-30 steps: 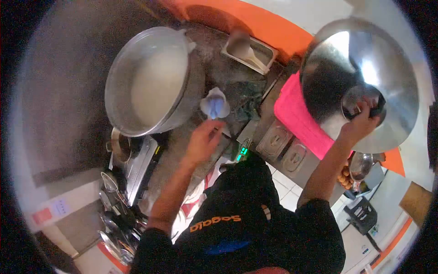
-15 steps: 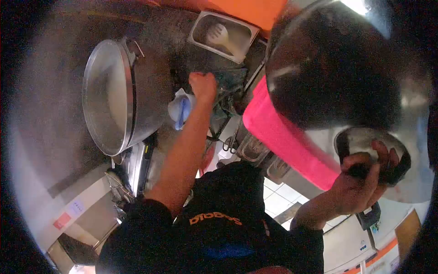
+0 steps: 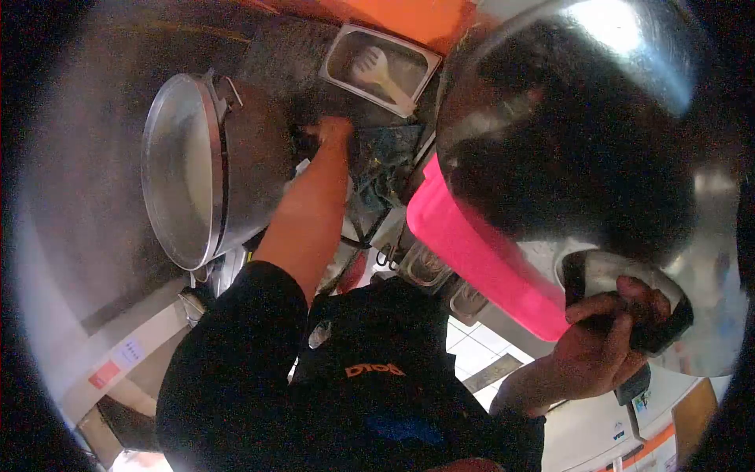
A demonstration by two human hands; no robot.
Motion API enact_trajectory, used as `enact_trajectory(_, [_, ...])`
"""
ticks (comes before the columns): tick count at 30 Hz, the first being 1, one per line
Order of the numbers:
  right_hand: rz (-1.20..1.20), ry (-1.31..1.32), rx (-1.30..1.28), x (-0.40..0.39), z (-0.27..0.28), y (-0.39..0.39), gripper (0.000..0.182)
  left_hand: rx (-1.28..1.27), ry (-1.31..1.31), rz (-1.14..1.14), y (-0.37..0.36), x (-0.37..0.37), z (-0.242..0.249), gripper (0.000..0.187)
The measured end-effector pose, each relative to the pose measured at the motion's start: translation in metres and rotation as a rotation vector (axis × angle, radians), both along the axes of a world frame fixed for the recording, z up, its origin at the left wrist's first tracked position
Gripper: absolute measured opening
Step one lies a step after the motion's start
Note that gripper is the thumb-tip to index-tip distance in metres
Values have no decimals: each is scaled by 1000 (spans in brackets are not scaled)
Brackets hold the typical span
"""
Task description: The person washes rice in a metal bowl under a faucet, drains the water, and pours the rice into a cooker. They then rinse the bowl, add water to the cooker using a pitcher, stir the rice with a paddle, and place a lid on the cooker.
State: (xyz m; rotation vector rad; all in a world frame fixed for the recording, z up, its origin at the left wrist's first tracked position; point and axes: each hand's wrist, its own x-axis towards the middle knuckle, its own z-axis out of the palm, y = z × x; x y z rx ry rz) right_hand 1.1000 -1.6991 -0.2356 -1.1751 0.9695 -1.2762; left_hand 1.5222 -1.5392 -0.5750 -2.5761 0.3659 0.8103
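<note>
Beyond the dark tank's near side, my left hand (image 3: 333,130) reaches beside a large steel pot (image 3: 219,169) with whitish contents. Its fingers look bent towards the pot's side, and what they hold, if anything, is too dark to make out. A dark crumpled cloth (image 3: 385,161) lies just right of that wrist. My right hand (image 3: 602,338) is closed around the dark handle (image 3: 664,334) of a large shiny metal lid (image 3: 550,149), held up close to the camera. My left forearm mostly covers a small white and blue item by the pot.
A steel tray (image 3: 340,79) with a pale slotted spatula (image 3: 381,77) lies at the back. A bright pink container (image 3: 480,252) stands under the lid. Small metal pans (image 3: 425,263) sit beside it. White floor tiles (image 3: 472,338) show below.
My left hand has moved slightly up and left, and its forearm now covers most of the white and blue item. My right hand and the lid have shifted slightly down and left.
</note>
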Motion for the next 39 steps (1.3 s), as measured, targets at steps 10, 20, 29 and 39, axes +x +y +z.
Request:
enact_trajectory(10, [3, 66, -76, -8, -3, -3, 45, 182, 54, -100, 15, 24, -20, 48])
enact_trajectory(20, [131, -111, -10, -19, 2, -5, 32, -255, -91, 122, 11, 17, 9, 38])
enact_trajectory(29, [-34, -477, 116, 0, 59, 8, 38, -1477, -193, -75, 54, -153, 178, 34])
enact_trajectory(39, [657, 130, -430, 132, 151, 67, 36, -1145, 5, 384, 390, -334, 165, 38])
